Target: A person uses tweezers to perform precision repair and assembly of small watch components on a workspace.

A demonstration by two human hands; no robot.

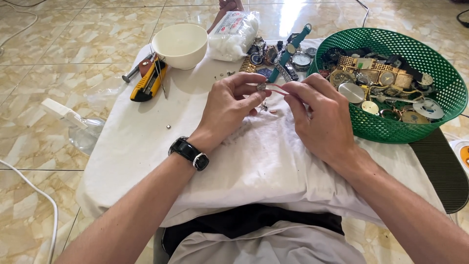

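Left hand curled, fingertips pinched on a small round metal watch case. Right hand likewise curled, thumb and forefinger nipping a thin pink strap that runs from the case. Both held together just above a wrinkled white cloth draped over the tabletop. Glossy black wristwatch around the left wrist. Tiny metal bits scattered on the cloth near the hands.

Beyond the hands, a heap of watches, metal and dark, one with a teal strap. At far left, a smooth round white bowl, beside it a yellow and black utility knife. Next to the bowl, a clear plastic bag of white cotton. At right, a round green plastic mesh basket filled with gold and silver watch parts. Polished beige marble-patterned floor tiles all around.
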